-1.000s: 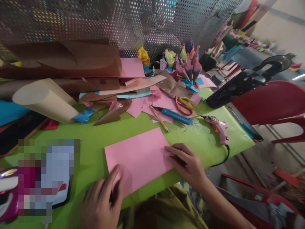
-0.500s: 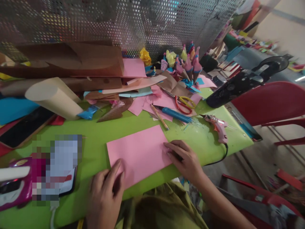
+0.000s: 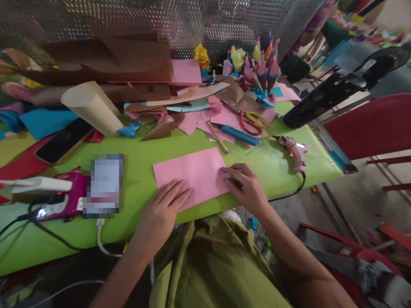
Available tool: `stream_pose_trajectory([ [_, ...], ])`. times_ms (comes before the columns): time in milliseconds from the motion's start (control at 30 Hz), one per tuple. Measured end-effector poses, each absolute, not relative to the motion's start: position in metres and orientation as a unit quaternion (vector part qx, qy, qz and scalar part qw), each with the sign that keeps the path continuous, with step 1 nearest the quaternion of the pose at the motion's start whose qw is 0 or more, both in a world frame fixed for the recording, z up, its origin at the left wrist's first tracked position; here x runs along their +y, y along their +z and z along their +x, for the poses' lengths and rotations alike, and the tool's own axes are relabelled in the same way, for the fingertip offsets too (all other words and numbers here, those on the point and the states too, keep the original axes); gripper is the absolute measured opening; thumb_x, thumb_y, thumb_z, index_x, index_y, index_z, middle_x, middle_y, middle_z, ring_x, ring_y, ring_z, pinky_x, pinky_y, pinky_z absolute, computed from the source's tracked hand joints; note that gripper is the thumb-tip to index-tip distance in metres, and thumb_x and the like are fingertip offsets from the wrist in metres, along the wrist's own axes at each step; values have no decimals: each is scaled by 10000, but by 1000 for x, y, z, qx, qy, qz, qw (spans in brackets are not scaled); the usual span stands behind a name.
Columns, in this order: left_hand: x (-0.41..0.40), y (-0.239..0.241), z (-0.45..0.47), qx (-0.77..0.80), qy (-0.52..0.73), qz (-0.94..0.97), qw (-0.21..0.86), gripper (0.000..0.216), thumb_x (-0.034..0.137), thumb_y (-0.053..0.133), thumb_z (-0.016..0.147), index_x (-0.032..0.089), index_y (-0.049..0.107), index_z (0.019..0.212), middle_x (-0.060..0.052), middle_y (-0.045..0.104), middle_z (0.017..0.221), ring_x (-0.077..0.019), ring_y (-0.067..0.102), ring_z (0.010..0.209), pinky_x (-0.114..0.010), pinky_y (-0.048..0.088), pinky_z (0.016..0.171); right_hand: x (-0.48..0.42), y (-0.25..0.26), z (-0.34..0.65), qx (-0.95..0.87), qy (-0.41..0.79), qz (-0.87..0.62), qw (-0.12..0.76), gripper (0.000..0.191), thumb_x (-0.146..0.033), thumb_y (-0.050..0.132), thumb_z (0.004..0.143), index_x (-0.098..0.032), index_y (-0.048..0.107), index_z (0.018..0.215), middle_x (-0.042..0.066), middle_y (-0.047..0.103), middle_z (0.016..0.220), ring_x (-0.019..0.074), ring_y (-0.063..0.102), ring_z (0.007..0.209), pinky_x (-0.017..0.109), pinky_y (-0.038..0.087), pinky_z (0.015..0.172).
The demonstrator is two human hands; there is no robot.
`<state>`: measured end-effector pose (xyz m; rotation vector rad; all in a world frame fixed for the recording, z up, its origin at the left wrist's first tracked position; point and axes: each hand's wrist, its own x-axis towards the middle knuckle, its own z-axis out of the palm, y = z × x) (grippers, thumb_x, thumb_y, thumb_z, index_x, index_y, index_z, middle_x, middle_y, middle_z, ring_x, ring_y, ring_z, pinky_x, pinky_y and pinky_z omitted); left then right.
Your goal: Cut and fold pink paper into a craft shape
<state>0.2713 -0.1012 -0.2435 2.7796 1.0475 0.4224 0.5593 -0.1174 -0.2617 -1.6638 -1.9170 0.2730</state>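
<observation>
A pink sheet of paper (image 3: 199, 175) lies flat on the green table in front of me. My left hand (image 3: 168, 203) rests over its lower left part, with the fingers stretched out flat on the paper. At the right edge, my right hand (image 3: 245, 184) has its fingers bent and closed on the paper's border. Just beyond the sheet are a pencil (image 3: 218, 137) and a blue-handled cutter (image 3: 240, 134). Further right a pink hot glue gun (image 3: 297, 152) lies on the table, its cord running off the front edge.
Scissors (image 3: 250, 124), paper scraps and rolled brown paper (image 3: 105, 62) fill the back. Paper flowers (image 3: 261, 66) stand by the perforated metal panel. A phone (image 3: 105, 184) and a magenta power strip (image 3: 69, 199) lie left. A dark cylinder (image 3: 321, 98) stands right, near a red chair (image 3: 379, 128).
My left hand has moved from the sheet's lower left corner onto the paper and flattened. My right hand stays at the right edge. The view has shifted, showing more of the left side.
</observation>
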Motion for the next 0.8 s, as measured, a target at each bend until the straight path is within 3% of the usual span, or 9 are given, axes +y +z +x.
stream_pose_trajectory([
  [200, -106, -238, 273, 343, 90, 933, 60, 546, 441, 553, 962, 400, 446, 1496, -79, 385, 1605, -320, 387, 1460, -532, 384, 1159, -115, -265, 560, -721, 98, -616, 302, 302, -256, 541, 945, -242, 723, 1186, 112, 647, 1094, 256, 663, 991, 404, 571, 858],
  [333, -107, -242, 274, 342, 74, 936, 40, 653, 526, 612, 909, 420, 399, 1517, -106, 360, 1611, -345, 358, 1472, -543, 358, 1163, -116, -260, 562, -718, 104, -608, 322, 303, -274, 528, 969, -233, 700, 1215, 113, 647, 1099, 239, 668, 970, 375, 571, 815],
  [500, -104, -248, 272, 329, 74, 941, 32, 650, 567, 636, 877, 354, 495, 1474, -132, 391, 1586, -358, 356, 1465, -548, 359, 1157, -141, -234, 542, -737, 9, -582, 345, 410, -265, 525, 989, -248, 568, 1396, 123, 674, 1264, 283, 626, 1154, 474, 505, 984],
  [633, -103, -252, 270, 324, 98, 941, 31, 615, 576, 647, 863, 216, 616, 1360, -178, 415, 1564, -362, 375, 1451, -532, 372, 1164, -166, -233, 500, -842, 105, -453, 275, 569, -334, 517, 996, -211, 388, 1537, 120, 592, 1448, 240, 536, 1345, 455, 441, 1130],
  [800, -104, -253, 270, 327, 112, 938, 30, 602, 554, 642, 874, 171, 628, 1337, -179, 409, 1574, -348, 400, 1440, -516, 373, 1180, -176, -260, 476, -869, 104, -449, 181, 647, -420, 570, 971, -142, 403, 1530, 140, 456, 1567, 251, 371, 1486, 462, 348, 1219],
])
